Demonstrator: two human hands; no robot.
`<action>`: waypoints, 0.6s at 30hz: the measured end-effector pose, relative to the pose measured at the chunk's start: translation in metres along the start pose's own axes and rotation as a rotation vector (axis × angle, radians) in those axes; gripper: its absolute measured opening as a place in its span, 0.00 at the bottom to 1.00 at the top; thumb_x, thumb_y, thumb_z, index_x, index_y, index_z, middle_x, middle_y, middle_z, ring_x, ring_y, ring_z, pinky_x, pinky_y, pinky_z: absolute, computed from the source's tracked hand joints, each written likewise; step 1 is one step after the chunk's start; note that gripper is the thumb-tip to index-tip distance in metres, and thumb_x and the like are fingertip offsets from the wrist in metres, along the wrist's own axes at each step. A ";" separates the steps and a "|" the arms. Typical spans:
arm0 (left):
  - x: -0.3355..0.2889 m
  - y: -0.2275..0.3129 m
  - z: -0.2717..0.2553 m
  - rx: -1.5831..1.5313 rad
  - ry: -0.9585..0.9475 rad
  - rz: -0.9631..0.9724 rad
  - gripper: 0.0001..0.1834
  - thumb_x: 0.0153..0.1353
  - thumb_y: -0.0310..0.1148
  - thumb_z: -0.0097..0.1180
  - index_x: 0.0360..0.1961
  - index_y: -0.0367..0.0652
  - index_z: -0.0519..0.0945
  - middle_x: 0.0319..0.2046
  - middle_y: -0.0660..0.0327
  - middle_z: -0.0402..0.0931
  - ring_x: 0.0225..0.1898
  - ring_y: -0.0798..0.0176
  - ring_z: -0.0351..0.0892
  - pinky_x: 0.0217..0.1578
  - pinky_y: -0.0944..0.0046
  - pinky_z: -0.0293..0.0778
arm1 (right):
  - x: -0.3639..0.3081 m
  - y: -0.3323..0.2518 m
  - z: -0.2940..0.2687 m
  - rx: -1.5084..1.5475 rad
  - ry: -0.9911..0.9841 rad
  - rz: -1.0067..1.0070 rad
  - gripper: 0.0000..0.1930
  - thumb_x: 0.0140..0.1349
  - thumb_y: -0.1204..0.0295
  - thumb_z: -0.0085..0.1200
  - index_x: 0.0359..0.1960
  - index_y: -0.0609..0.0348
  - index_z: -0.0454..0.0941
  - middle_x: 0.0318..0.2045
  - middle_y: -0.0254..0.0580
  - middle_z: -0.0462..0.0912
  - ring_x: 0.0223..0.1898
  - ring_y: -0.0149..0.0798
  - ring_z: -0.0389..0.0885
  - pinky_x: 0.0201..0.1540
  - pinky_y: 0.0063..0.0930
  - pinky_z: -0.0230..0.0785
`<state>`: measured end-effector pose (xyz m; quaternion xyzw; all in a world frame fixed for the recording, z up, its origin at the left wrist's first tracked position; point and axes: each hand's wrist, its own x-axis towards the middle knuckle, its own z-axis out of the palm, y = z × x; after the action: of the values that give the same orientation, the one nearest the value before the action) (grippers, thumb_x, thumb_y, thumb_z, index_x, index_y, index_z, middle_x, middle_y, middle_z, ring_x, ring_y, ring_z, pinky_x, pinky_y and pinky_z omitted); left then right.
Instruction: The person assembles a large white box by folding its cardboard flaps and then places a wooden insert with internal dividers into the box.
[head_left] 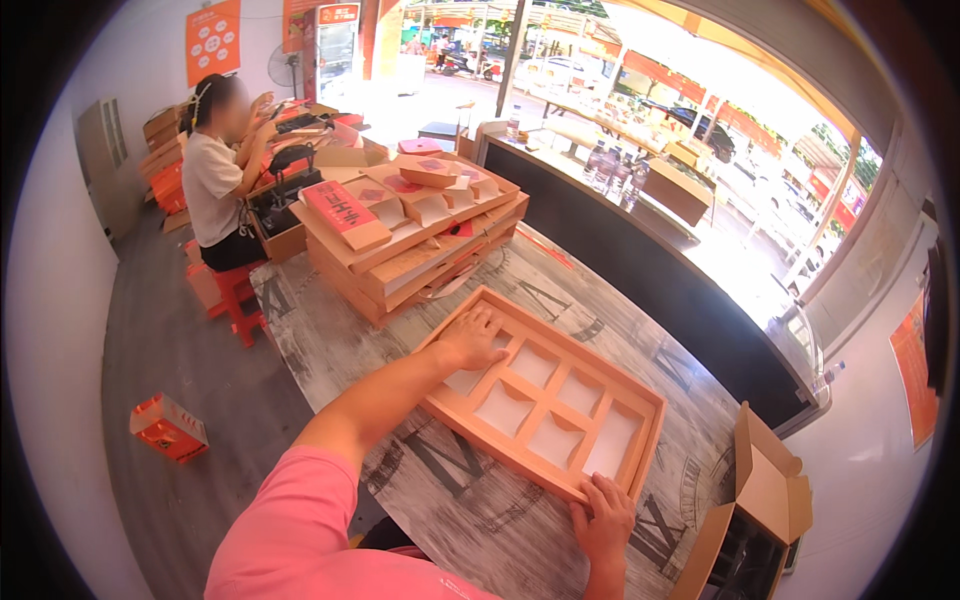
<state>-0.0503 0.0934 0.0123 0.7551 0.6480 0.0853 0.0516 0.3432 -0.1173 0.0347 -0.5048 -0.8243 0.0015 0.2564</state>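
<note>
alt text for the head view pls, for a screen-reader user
A person's left hand presses into an orange compartmented box tray on a clock-patterned table, and the right hand grips its near edge. Behind stands a stack of similar gift boxes; another person sits further back.

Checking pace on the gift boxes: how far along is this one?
Done: the divided tray lies on the table, its grid insert in place. In hand: left hand presses the far corner, right hand grips the near edge. Left: all compartments show bare white, nothing loaded. A stack of filled trays sits behind, and an open carton at right.
</note>
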 end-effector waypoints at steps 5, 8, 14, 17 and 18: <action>-0.015 -0.022 -0.024 -0.113 0.225 0.343 0.35 0.65 0.50 0.67 0.66 0.40 0.77 0.71 0.45 0.69 0.75 0.43 0.63 0.77 0.48 0.57 | -0.003 -0.003 0.001 0.034 0.034 0.016 0.17 0.54 0.68 0.71 0.47 0.52 0.88 0.54 0.41 0.88 0.59 0.51 0.83 0.64 0.47 0.70; -0.024 -0.032 -0.095 -0.111 0.504 0.490 0.27 0.58 0.38 0.72 0.58 0.41 0.83 0.59 0.47 0.79 0.65 0.44 0.75 0.70 0.49 0.68 | -0.006 0.001 0.000 0.049 0.061 0.014 0.17 0.53 0.69 0.71 0.46 0.52 0.89 0.52 0.41 0.88 0.57 0.50 0.84 0.62 0.47 0.71; -0.048 -0.122 -0.260 0.240 0.241 0.229 0.30 0.57 0.25 0.67 0.63 0.50 0.81 0.64 0.56 0.76 0.68 0.49 0.72 0.70 0.53 0.68 | -0.007 0.005 0.000 0.055 0.118 0.001 0.14 0.53 0.68 0.71 0.43 0.51 0.88 0.50 0.38 0.88 0.53 0.48 0.85 0.58 0.45 0.72; -0.045 -0.176 -0.274 0.512 -0.023 -0.044 0.45 0.52 0.24 0.69 0.74 0.57 0.71 0.75 0.58 0.64 0.78 0.50 0.59 0.75 0.53 0.61 | -0.003 0.002 0.001 0.063 0.121 -0.015 0.14 0.54 0.67 0.70 0.43 0.51 0.88 0.49 0.37 0.88 0.51 0.47 0.85 0.57 0.45 0.72; -0.041 -0.180 -0.272 0.540 -0.104 -0.130 0.49 0.51 0.24 0.70 0.76 0.59 0.68 0.77 0.58 0.61 0.79 0.50 0.56 0.77 0.52 0.59 | -0.003 0.002 0.000 0.062 0.122 -0.013 0.14 0.54 0.67 0.70 0.43 0.51 0.88 0.49 0.37 0.89 0.51 0.47 0.85 0.57 0.45 0.72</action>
<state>-0.2840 0.0722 0.2429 0.7017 0.6909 -0.1326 -0.1128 0.3462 -0.1188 0.0329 -0.4905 -0.8100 -0.0055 0.3214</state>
